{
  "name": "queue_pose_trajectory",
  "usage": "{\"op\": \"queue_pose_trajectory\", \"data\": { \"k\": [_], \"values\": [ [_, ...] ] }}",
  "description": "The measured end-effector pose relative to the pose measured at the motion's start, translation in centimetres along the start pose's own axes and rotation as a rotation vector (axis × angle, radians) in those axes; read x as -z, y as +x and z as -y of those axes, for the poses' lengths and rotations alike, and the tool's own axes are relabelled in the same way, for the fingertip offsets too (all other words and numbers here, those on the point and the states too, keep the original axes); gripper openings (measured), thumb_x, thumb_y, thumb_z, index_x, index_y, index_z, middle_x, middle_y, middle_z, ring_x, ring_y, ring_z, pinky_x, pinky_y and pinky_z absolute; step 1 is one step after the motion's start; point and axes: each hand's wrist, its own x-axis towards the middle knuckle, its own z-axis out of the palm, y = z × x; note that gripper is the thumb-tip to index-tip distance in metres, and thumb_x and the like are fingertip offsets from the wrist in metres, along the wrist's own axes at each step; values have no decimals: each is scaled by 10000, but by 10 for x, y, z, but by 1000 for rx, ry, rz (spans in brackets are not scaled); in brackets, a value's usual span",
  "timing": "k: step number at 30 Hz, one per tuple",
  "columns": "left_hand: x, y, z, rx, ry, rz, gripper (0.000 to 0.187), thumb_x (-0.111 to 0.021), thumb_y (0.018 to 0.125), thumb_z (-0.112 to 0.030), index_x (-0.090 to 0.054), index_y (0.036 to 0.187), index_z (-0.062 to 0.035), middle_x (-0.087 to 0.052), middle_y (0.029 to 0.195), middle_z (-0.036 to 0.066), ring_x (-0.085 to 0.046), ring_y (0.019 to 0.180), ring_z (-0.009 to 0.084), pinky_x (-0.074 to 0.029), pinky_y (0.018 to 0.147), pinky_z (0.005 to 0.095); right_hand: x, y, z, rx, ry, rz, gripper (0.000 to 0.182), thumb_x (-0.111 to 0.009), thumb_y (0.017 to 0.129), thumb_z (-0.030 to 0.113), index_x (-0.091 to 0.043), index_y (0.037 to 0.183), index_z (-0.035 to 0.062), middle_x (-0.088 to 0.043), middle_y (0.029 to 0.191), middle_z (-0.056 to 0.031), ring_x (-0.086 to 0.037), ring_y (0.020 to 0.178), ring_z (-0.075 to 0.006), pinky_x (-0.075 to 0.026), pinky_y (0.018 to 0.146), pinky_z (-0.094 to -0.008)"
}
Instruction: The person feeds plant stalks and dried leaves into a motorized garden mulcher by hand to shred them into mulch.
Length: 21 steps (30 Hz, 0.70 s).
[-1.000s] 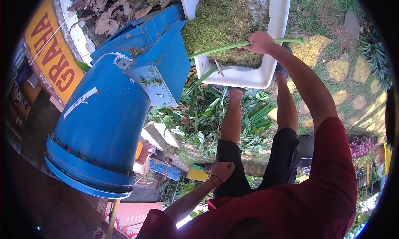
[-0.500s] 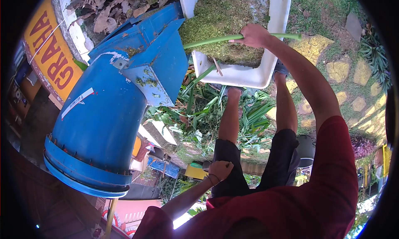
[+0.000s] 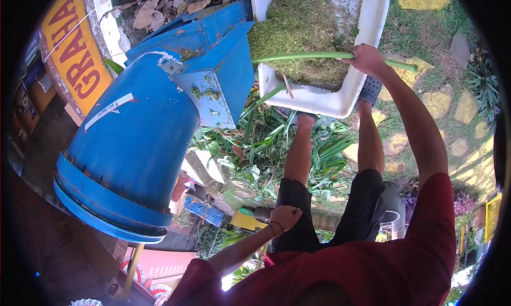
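Observation:
My right hand (image 3: 367,59) is closed around a long green stalk (image 3: 303,56), above the right rim of a white tub (image 3: 367,88). One end of the stalk sticks out to the right past my hand. Its other end meets the edge of the blue hopper (image 3: 234,66) on a blue drum-shaped machine (image 3: 143,125). Chopped green bits (image 3: 298,34) fill the tub below. My left hand (image 3: 286,216) is curled into a fist by my left thigh, with nothing visible in it.
Long cut leaves (image 3: 324,151) lie on the ground between the machine and my legs. Dry brown leaves (image 3: 154,10) are heaped behind the hopper. A thin stick (image 3: 288,87) leans at the tub's near rim. Yellow stepping stones (image 3: 436,104) run along the right.
My right hand has moved right, nearer the tub's right rim, and the stalk has shifted right too. The left hand stays by the thigh. The whole view has shifted slightly.

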Motion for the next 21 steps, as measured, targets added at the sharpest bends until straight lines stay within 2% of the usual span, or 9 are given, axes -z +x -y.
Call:
{"op": "queue_pose_trajectory", "data": {
  "k": [2, 7, 9, 10, 12, 15, 16, 18, 21],
  "values": [
    [3, -2, -3, -31, -30, -32, 403, -491, 886, -437, -741, 803, -132, -697, 810, 138, -674, 779, 356, -541, 750, 474, 33, -33, -7, -144, 136, 78, 565, -571, 871, 607, -708, 809, 62, -650, 703, -160, -653, 695, -349, -517, 658, -432],
    [-1, -5, 0, -83, -21, -80, 404, -491, 885, -431, -743, 799, -127, -697, 810, 139, -675, 785, 356, -544, 764, 471, 90, -122, -34, -181, 79, -98, 499, -627, 874, 536, -677, 819, 43, -589, 641, -149, -605, 610, -311, -471, 603, -419],
    [-3, -6, 2, -95, -31, -94, 403, -492, 885, -427, -743, 798, -125, -697, 811, 143, -675, 788, 356, -545, 769, 470, 127, -151, -15, -295, 359, -146, 491, -630, 900, 503, -614, 814, 21, -510, 596, -68, -479, 523, -191, -407, 536, -367],
    [-7, -5, 4, -118, -19, -101, 407, -482, 889, -422, -741, 804, -120, -696, 819, 149, -674, 794, 360, -543, 775, 475, 139, -161, -5, -287, 342, -154, 491, -630, 900, 503, -614, 814, 21, -510, 596, -68, -479, 523, -191, -407, 536, -367],
    [-11, -9, 5, -154, -17, -121, 411, -472, 894, -417, -739, 810, -115, -696, 828, 154, -674, 799, 364, -540, 781, 480, 159, -174, 18, -206, 792, -377, 479, -593, 935, 498, -571, 860, 26, -429, 616, 17, -361, 556, -97, -337, 501, -315],
    [-12, -19, 0, -182, 2, -149, 420, -446, 904, -408, -726, 830, -103, -694, 849, 170, -670, 814, 378, -536, 795, 486, 175, -173, 83, -240, 950, -303, 466, -529, 972, 495, -569, 950, 32, -401, 664, 46, -364, 608, -68, -332, 526, -288],
    [-15, -18, 2, -196, 7, -134, 420, -434, 909, -402, -715, 843, -97, -692, 864, 175, -666, 829, 384, -531, 803, 491, 175, -176, 113, -197, 793, -188, 460, -518, 978, 483, -583, 970, 28, -439, 674, 12, -411, 602, -110, -387, 569, -316],
    [-11, -29, -5, -221, 17, -122, 419, -423, 913, -397, -704, 856, -91, -691, 880, 181, -663, 843, 390, -527, 811, 496, 164, -189, 144, 56, 278, 108, 480, -545, 952, 459, -630, 989, -12, -611, 711, -215, -629, 740, -357, -475, 722, -454],
    [-3, -63, -22, -264, -29, -135, 420, -415, 919, -393, -688, 863, -79, -685, 906, 197, -652, 872, 404, -514, 830, 507, 194, -188, 144, 22, 164, -34, 477, -572, 932, 439, -619, 805, -19, -621, 704, -227, -616, 711, -427, -480, 673, -480]
  ]
}}
